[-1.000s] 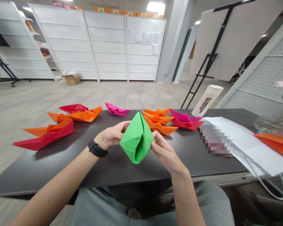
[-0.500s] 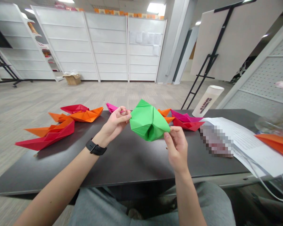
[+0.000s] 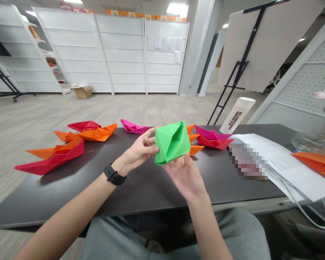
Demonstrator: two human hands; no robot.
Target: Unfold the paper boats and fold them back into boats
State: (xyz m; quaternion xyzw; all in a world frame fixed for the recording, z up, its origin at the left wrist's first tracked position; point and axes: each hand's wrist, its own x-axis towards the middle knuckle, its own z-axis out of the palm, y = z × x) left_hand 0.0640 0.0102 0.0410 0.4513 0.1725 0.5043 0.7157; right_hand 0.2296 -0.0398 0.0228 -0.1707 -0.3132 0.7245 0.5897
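A green folded paper (image 3: 173,142) is held up above the dark table (image 3: 151,187), a hollow fold showing on its near face. My left hand (image 3: 139,150) pinches its left edge, thumb in front. Beneath its lower right edge is my right hand (image 3: 185,175), palm turned up, fingertips against the paper and partly hidden by it. Behind the green paper, orange paper boats (image 3: 196,150) are partly covered. A magenta boat (image 3: 134,127) lies beyond my left hand.
Red boats (image 3: 51,159) and orange boats (image 3: 99,133) sit at the left. Right of centre are magenta and red boats (image 3: 213,141). Farther right are a white cylinder (image 3: 237,115), paper sheets (image 3: 281,155), a cable, an orange piece (image 3: 316,162) and a glass vase (image 3: 304,141).
The green paper has turned and looks more compact, its hollow now facing me. My right hand has moved left beneath it, palm up. My left hand has shifted slightly right.
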